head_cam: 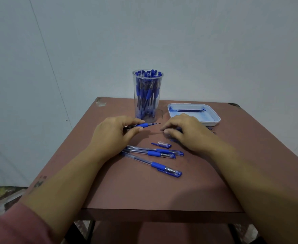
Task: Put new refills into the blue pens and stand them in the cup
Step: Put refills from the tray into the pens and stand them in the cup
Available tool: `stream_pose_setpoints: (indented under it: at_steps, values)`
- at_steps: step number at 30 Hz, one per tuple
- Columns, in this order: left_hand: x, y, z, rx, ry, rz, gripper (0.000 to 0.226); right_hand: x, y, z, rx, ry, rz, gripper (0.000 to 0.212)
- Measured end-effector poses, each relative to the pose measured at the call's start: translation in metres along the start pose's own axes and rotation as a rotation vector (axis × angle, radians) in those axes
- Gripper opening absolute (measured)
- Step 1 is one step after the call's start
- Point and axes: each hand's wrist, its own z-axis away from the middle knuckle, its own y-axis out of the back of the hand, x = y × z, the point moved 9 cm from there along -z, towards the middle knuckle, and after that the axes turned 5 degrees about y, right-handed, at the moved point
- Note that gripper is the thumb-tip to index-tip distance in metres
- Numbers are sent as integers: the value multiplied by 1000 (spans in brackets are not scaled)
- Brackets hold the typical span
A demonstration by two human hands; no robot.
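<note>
My left hand grips an uncapped blue pen whose tip points right, just in front of the cup. The clear cup stands at the back middle of the table, packed with several blue pens. My right hand rests fingers-down on the table and pinches something small and thin at its fingertips; what it is I cannot tell. A loose pen cap lies between the hands. Three capped blue pens lie side by side nearer to me.
A white tray at the back right holds one pen-like piece. Thin refills lie partly hidden behind my right hand. The brown table ends close in front of me; a wall stands behind it.
</note>
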Motion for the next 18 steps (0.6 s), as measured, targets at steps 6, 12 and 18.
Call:
stream_pose_setpoints:
  at_steps: [6, 12, 18]
  values:
    - [2, -1, 0, -5, 0, 8, 25, -2, 20, 12, 212, -21, -248, 20]
    - [8, -6, 2, -29, -21, 61, 25, -9, 7, 7, 175, -14, -278, 13]
    - [15, -5, 5, -27, -75, 48, 25, -14, 0, 4, 141, 35, -193, 10]
